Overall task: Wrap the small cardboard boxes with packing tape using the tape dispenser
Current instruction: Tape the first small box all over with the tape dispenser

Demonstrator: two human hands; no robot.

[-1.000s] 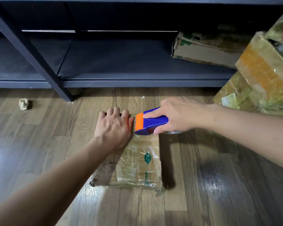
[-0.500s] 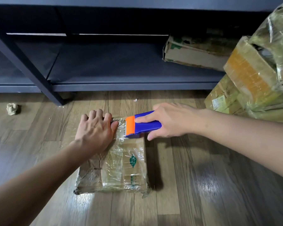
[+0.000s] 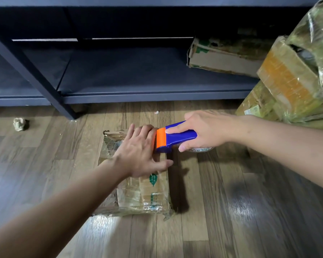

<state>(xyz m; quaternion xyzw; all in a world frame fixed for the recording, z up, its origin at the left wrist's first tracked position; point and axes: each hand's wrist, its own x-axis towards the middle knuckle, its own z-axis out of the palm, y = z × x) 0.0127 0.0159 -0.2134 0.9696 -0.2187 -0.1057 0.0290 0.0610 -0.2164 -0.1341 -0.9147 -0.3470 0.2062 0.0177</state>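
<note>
Box: the cardboard box (image 3: 144, 190) lies flat on the floor (image 3: 250, 211), mid-scene, in front of the shelf unit (image 3: 138, 81).
Left hand: the left hand (image 3: 138, 151) rests flat on the far part of the box top.
Dispenser: the tape dispenser (image 3: 177, 136) sits at the box's far right corner, just right of the left fingers, gripped by the right hand (image 3: 203, 131) reaching in from the right.
Shelf: one box on the shelf (image 3: 222, 56) lies at its right end.
Right side: stacked boxes (image 3: 291, 84) stand on the floor, behind the right forearm.
Far left: a paper wad (image 3: 19, 124) lies on the floor, well apart from the box.
Between: a scrap (image 3: 156, 112) lies between shelf unit and box.
</note>
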